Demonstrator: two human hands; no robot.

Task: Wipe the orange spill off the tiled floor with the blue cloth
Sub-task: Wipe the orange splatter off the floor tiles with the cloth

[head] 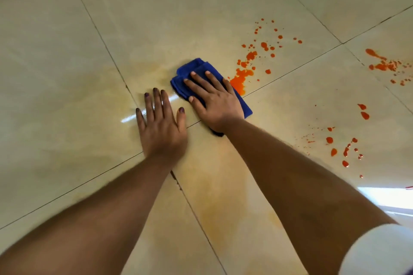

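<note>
The floor (67,62) is pale glossy tile crossed by dark grout lines. The left hand (162,128) lies flat on it with fingers straight and spread, holding nothing, just beside the cloth. A faint yellowish smear (223,196) stains the tiles below and between the two forearms. The right hand (214,100) presses palm-down on the folded blue cloth (192,67), fingers straight and slightly apart, covering most of it. The cloth's right edge touches the nearest orange puddle of the spill (240,79). More orange drops scatter up and to the right of that puddle, another patch sits near the right edge of the view, and a cluster of drops lies lower right. A white sleeve (380,252) shows at the bottom right corner.
</note>
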